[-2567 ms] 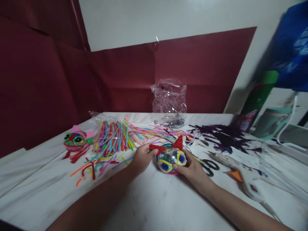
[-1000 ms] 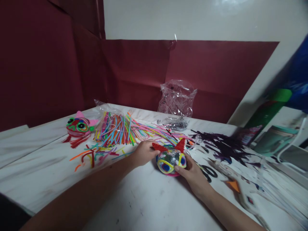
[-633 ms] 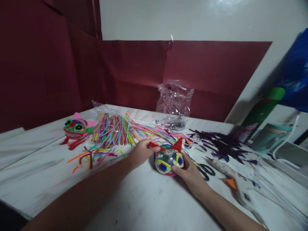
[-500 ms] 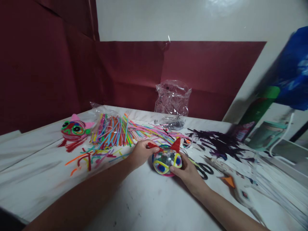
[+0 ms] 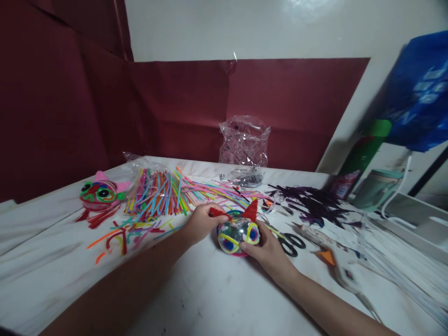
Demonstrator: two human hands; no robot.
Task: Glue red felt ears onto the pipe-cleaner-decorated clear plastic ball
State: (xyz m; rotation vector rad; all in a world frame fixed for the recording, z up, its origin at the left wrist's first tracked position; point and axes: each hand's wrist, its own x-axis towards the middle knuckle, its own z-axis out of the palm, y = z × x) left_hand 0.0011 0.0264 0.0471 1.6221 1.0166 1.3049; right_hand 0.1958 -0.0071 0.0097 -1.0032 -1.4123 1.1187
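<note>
A round clear ball figure point(image 5: 237, 232) with yellow-ringed blue eyes and two red pipe-cleaner ears rests on the white table point(image 5: 217, 298). My left hand point(image 5: 201, 223) pinches its left red ear between thumb and fingers. My right hand point(image 5: 268, 249) cups the ball's right side, thumb pressed under the right eye. Both hands are closed on the figure.
A finished red and green figure with pink ears point(image 5: 100, 196) sits at the left. Coloured pipe cleaners point(image 5: 168, 193) lie behind my hands, with a clear plastic bag point(image 5: 244, 142) beyond. Scissors point(image 5: 292, 242), a glue gun point(image 5: 341, 270) and purple scraps point(image 5: 311, 203) lie to the right.
Both hands have kept their hold on the ball figure. The view has swung slightly right, so everything on the table sits a little further left in the picture.
</note>
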